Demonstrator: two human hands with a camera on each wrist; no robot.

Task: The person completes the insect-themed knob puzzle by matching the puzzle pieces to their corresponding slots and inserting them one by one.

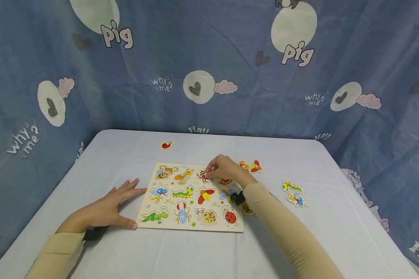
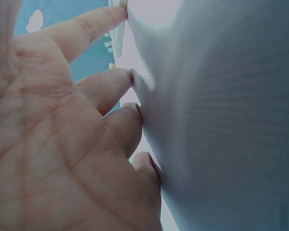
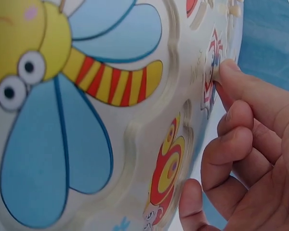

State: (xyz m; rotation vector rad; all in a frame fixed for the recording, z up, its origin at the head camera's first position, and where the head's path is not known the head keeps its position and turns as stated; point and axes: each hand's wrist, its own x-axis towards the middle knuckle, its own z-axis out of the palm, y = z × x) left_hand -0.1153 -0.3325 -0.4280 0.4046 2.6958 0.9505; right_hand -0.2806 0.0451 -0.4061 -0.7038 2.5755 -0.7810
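A wooden insect puzzle board (image 1: 150,221) lies on the white-covered table, printed with insects in recessed outlines. My right hand (image 1: 223,169) is over its top row and pinches a spider puzzle piece (image 3: 212,72) at the spider's spot. In the head view the fingers partly cover that spider piece (image 1: 201,176). Below the right hand, the right wrist view shows the butterfly picture (image 3: 168,168) and the large dragonfly picture (image 3: 94,72). My left hand (image 1: 108,205) has its fingers spread on the cloth, with index fingertip and thumb right at the board's left edge.
A loose ladybug piece (image 1: 166,145) lies behind the board. Right of it are a red-winged bug piece (image 1: 256,166) and a yellow-orange piece (image 1: 243,166). Farther right lie a caterpillar piece (image 1: 291,187) and a blue-winged insect piece (image 1: 296,199). Another piece (image 1: 248,209) is partly hidden by the right sleeve.
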